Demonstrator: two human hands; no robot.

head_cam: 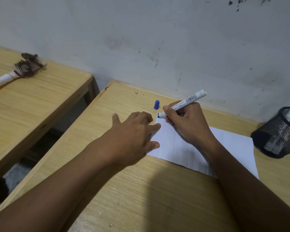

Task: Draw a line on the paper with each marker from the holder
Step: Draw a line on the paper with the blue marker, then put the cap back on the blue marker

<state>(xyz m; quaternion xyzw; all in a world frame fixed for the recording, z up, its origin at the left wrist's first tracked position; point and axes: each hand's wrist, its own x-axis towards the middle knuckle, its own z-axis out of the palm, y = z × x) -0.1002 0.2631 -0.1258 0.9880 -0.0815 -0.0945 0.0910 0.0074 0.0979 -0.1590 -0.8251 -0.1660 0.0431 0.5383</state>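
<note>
A white sheet of paper (pixel 228 149) lies on the wooden desk (pixel 141 190). My right hand (pixel 186 121) grips a white marker (pixel 189 99) with a blue tip, the tip touching the paper's far left corner beside a short blue mark. Its blue cap (pixel 156 104) lies on the desk just beyond that corner. My left hand (pixel 132 133) rests flat, fingers spread, pressing the paper's left edge. A black mesh holder (pixel 274 138) stands at the right edge with markers inside, partly cut off.
A grey, stained wall runs close behind the desk. A second wooden desk (pixel 32 101) stands to the left across a narrow gap, with a worn brush (pixel 23 67) lying on it.
</note>
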